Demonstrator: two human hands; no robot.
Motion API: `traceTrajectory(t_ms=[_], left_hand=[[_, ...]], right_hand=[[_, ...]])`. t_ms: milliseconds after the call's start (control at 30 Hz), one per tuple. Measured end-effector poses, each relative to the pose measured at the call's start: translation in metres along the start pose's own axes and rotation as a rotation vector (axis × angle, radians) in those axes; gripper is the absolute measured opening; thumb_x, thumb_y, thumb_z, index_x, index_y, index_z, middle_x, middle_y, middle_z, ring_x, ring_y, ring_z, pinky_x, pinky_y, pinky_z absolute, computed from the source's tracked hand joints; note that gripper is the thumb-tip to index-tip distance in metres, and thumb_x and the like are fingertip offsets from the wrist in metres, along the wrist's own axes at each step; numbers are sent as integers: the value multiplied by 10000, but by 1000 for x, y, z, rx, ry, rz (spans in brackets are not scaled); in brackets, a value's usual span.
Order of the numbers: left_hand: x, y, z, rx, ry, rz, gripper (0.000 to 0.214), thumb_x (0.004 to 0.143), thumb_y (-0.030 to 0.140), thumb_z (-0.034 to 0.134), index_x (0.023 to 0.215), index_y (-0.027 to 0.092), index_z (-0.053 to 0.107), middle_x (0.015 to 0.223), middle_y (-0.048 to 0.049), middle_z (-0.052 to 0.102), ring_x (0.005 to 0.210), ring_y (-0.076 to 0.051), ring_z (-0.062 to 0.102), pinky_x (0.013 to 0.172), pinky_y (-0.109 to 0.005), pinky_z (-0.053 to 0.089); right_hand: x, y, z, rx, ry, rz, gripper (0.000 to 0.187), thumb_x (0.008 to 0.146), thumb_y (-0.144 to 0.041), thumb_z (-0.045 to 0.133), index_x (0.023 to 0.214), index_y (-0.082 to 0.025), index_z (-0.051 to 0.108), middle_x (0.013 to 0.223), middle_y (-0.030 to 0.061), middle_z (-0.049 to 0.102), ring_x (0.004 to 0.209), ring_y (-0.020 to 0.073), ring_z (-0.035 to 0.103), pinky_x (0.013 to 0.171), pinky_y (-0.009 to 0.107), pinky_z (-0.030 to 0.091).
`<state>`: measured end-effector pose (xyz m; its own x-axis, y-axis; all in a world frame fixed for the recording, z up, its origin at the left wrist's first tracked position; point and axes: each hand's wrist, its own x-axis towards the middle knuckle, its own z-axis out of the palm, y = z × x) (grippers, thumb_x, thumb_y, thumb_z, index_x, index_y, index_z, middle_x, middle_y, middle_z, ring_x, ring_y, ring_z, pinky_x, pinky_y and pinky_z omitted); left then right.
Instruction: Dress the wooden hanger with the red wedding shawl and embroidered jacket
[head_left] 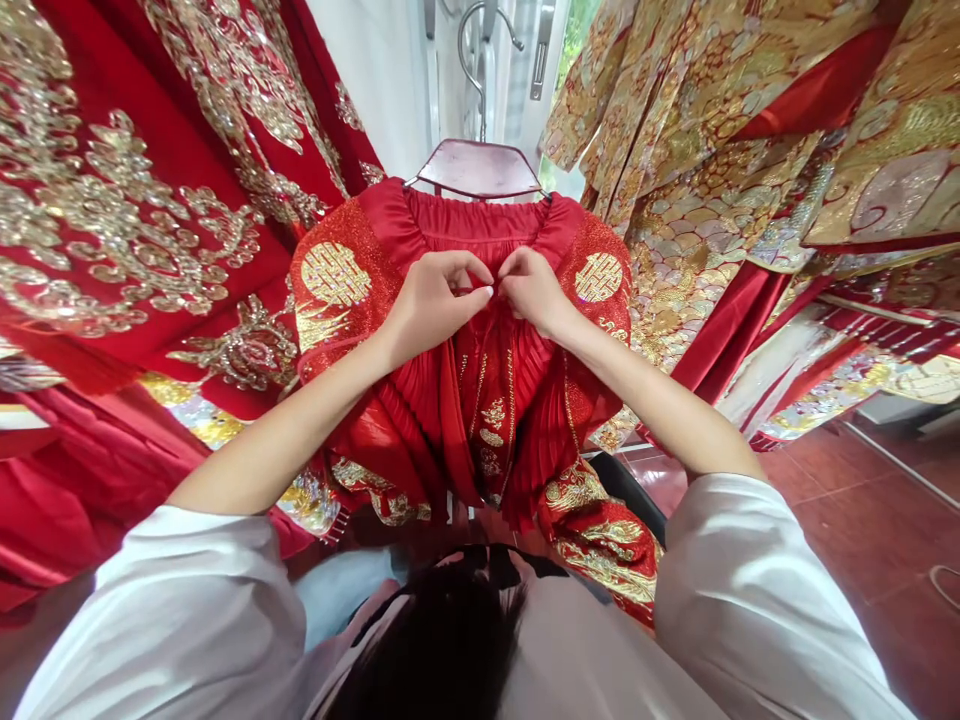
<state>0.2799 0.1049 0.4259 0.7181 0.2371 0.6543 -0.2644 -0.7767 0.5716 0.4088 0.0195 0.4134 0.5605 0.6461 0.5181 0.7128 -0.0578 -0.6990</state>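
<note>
A red garment (465, 400) with gold embroidery hangs upright from a pale hanger (480, 168), directly in front of the person, its gathered collar (480, 222) just below the hanger's lower edge. Both hands are at the front of the garment, just under the collar and near its centre line. The left hand (442, 295) has its thumb and forefinger bent toward each other, the tips nearly meeting; the right hand (534, 293) is curled, its fingertips close beside the left ones. The cloth lies right behind the 2 sets of fingertips — whether they pinch a bit of it, or something small between them, I cannot tell. Pleats fan out below the hands, and 2 round gold medallions sit on the shoulders, 1 outward of each hand and apart from the fingers. To the left hang red garments (262, 210) with heavy beading; to the right, gold-patterned garments (697, 180) — both well apart from the fingers. Reddish floor tiles (862, 520) show at lower right.
</note>
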Motion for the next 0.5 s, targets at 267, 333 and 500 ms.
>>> traceTrajectory(t_ms=[267,333,500], left_hand=[[30,4,-32,-52,143,58,161,636,76,581,648,192,470,515,55,407,474,-65,343,447,-236,229],[44,-17,-51,16,412,115,287,603,77,637,590,182,370,531,64,341,463,-40,281,435,-227,163],[49,-28,-80,-127,247,-71,364,693,346,713,613,221,380,454,66,322,408,-62,287,409,-229,205]], right_hand=[[0,-15,-55,-238,3,-152,142,795,-273,597,750,-157,528,722,20,573,705,139,558,711,302,451],[2,-12,-84,-304,68,-136,159,808,-303,589,782,-149,558,710,30,589,704,155,579,709,317,458],[2,-5,-106,-374,-11,-116,106,741,-237,656,759,-142,612,651,25,596,647,141,562,674,305,453]])
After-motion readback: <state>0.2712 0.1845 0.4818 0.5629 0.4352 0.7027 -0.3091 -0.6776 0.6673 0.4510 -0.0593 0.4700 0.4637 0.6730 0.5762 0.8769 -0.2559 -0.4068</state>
